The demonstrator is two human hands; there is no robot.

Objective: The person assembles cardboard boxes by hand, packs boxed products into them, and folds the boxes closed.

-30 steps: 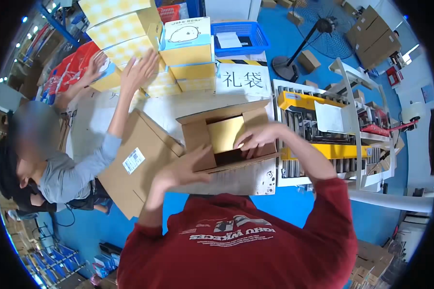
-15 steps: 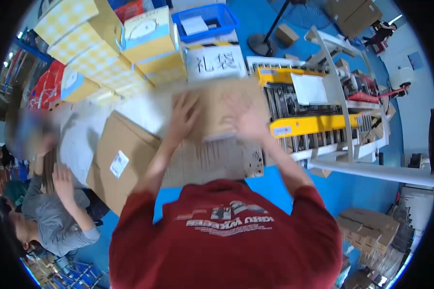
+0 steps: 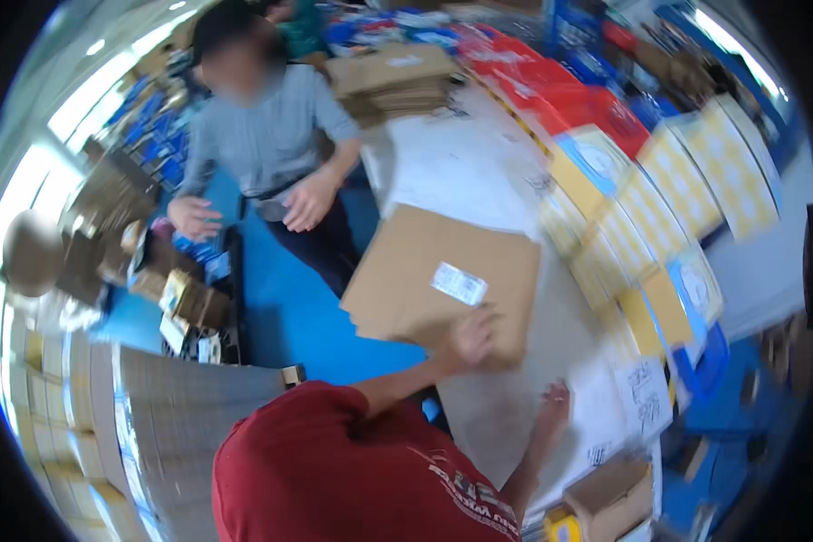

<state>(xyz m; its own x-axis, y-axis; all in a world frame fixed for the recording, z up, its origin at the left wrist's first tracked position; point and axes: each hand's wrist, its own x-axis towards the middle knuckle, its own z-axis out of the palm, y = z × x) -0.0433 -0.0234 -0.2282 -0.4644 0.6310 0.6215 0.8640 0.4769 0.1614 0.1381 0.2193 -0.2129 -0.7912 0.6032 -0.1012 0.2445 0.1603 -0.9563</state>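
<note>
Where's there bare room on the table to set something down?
The widest bare patch of table lies between the far cardboard stack and the labelled cardboard. A narrower strip runs between that cardboard and the checked boxes. Another patch lies between the left hand and right hand. It's crowded along the side with the checked boxes and red bags.

The left hand (image 3: 471, 341) is covering a bit of flat brown cardboard (image 3: 406, 271), near a white label (image 3: 460, 285). The right hand (image 3: 555, 402) is hovering over the tabletop (image 3: 434, 163). Another person (image 3: 271, 135) is standing nearby.
</note>
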